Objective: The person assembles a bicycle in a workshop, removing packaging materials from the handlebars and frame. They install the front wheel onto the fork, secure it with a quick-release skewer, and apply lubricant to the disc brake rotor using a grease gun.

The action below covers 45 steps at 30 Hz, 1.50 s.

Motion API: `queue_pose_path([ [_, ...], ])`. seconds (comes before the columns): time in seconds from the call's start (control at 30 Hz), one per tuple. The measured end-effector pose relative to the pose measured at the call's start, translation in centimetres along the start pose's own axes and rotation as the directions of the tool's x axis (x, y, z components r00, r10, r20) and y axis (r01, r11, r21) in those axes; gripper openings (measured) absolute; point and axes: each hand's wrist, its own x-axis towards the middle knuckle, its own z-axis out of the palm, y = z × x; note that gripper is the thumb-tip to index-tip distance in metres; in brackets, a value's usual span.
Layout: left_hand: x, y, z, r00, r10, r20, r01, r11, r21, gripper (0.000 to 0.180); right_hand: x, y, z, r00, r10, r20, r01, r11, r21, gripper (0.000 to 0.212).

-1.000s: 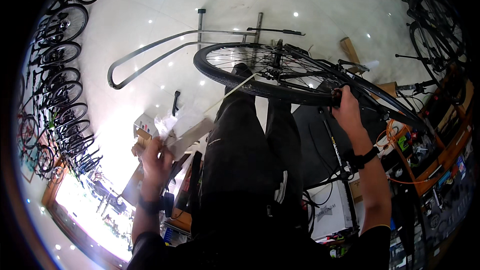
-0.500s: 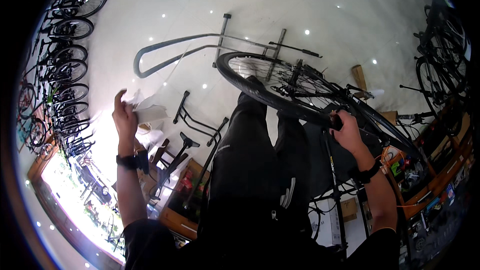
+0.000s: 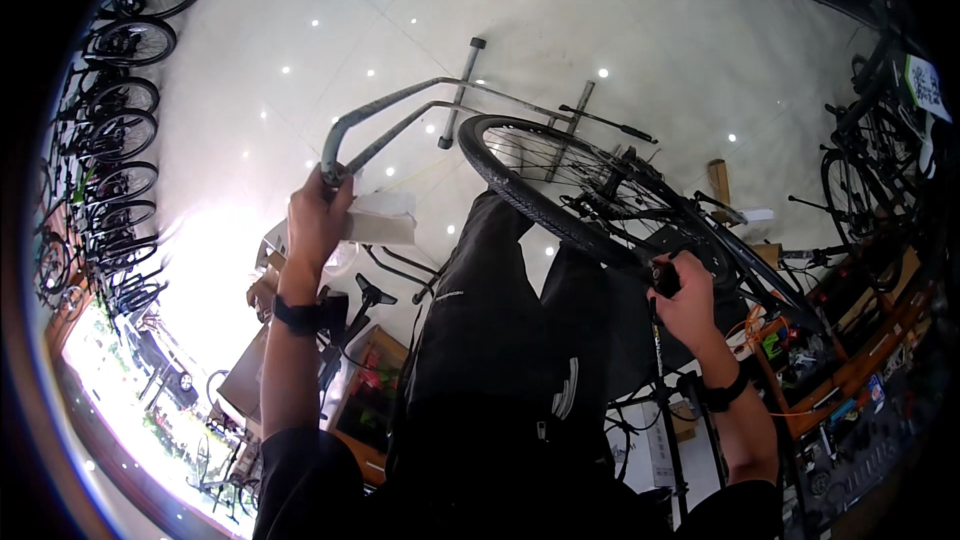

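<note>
The left hand (image 3: 318,215) has moved: half a second ago it stood clear of the grey metal loop (image 3: 348,122) with a finger raised, and now I see it right over the loop's bent end, fingers curled. The right hand (image 3: 688,300) stays by the tyre's near edge.

Here's the bicycle wheel (image 3: 528,207), tilted, just ahead of the dark trouser legs (image 3: 490,320), its spokes and hub in plain sight. At its near right edge, I've got the right hand wrapped around a dark piece (image 3: 663,277); what that piece belongs to, I can't make out. To the wheel's left, the left hand's fingers bend inward, but whether they pinch the loop or only cross in front of it, I can't tell. A white flat piece (image 3: 388,220) sits just beside that hand.

Outward now: the black bicycle frame (image 3: 740,240) runs off to the wheel's right, and a thin black bar (image 3: 612,127) lies just beyond it. Farther right of the wheel come an orange cable (image 3: 745,330) and a wooden bench (image 3: 850,385) loaded with tools; well left of it, a row of bicycles (image 3: 125,130).
</note>
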Motion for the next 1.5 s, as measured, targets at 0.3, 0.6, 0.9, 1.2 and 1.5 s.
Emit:
queue_pose_path([
  [0.3, 0.5, 0.6, -1.6, 0.975, 0.065, 0.210, -0.097, 0.984, 0.147, 0.030, 4.3, -7.6, 5.4, 0.995, -0.095, -0.018, 0.094, 0.995, -0.046, 0.036],
  [0.6, -1.5, 0.2, -2.5, 0.958, 0.077, 0.276, -0.109, 0.989, 0.100, 0.045, 9.5, -16.0, 13.2, 0.998, -0.057, 0.021, 0.060, 0.972, -0.229, 0.037],
  [0.9, -16.0, -15.1, -7.7, 0.963, -0.214, -0.162, 0.207, 0.976, -0.061, 0.025, 12.1, -17.2, 16.8, 0.988, -0.156, 0.018, 0.147, 0.879, -0.453, 0.035],
  [1.2, -24.5, -26.2, -13.7, 0.836, -0.301, -0.459, 0.247, 0.953, -0.176, 0.027, 13.9, -19.0, 20.8, 0.926, -0.320, -0.199, 0.228, 0.896, -0.382, 0.052],
  [1.5, -14.4, -37.5, -24.7, 0.810, -0.362, -0.461, 0.284, 0.930, -0.232, 0.032, 10.6, -17.9, 17.3, 0.907, -0.180, -0.380, 0.078, 0.960, -0.268, 0.034],
])
